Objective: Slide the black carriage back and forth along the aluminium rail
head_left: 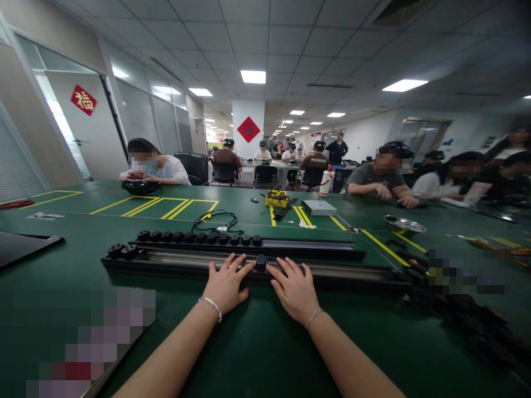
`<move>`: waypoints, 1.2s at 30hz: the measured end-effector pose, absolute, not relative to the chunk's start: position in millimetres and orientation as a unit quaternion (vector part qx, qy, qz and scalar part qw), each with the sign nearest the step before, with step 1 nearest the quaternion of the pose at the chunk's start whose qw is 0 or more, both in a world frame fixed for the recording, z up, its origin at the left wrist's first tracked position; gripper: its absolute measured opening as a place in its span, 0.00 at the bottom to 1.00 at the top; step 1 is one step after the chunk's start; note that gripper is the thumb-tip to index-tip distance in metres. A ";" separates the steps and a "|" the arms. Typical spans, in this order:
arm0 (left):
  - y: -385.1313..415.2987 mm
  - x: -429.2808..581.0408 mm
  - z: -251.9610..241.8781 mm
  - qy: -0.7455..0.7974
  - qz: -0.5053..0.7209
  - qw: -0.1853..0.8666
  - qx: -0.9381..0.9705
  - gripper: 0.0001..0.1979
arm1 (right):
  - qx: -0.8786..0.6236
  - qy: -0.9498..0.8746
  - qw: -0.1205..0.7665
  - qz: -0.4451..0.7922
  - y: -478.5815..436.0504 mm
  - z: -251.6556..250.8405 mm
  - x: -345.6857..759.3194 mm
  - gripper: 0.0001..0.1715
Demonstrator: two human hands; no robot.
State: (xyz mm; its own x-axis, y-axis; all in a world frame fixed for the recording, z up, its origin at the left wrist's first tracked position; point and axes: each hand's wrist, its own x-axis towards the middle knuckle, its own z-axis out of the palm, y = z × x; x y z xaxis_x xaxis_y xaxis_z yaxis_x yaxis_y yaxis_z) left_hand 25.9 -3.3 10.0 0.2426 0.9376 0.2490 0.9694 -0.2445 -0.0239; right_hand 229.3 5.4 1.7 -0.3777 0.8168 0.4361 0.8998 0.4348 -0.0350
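A long black rail (174, 266) with a metallic channel lies across the green table in front of me. On it, near its middle, sits a small black round module (260, 262). My left hand (226, 282) rests on the rail with fingers spread, its index fingertip at the module's left side. From the right, my right hand (295, 286) reaches the same module with its index fingertip, the other fingers stretched out over the rail. Two similar black modules (123, 250) sit at the rail's left end. Behind lies a second rail (311, 244) bearing a row of black modules (201, 238).
A heap of black parts (468, 320) lies at the right. Farther back are a cable (215, 221), a yellow object (277, 198), a grey box (318, 208) and a metal bowl (404, 224). People sit across the table, left (155, 166) and right (385, 174).
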 end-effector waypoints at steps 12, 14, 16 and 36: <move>-3.6 28.1 10.4 -0.618 -0.095 0.076 -0.777 0.31 | -0.532 -0.819 0.182 -0.116 5.4 1.9 224.1 0.21; -3.1 27.5 8.9 -0.615 -0.103 0.076 -0.778 0.30 | -0.532 -0.819 0.180 -0.113 5.6 1.2 223.4 0.21; -2.6 26.9 7.3 -0.613 -0.111 0.077 -0.779 0.30 | -0.530 -0.821 0.179 -0.112 5.8 0.6 223.1 0.21; -3.3 26.3 5.1 -0.608 -0.121 0.093 -0.779 0.28 | -0.521 -0.829 0.187 -0.079 9.9 2.8 224.4 0.19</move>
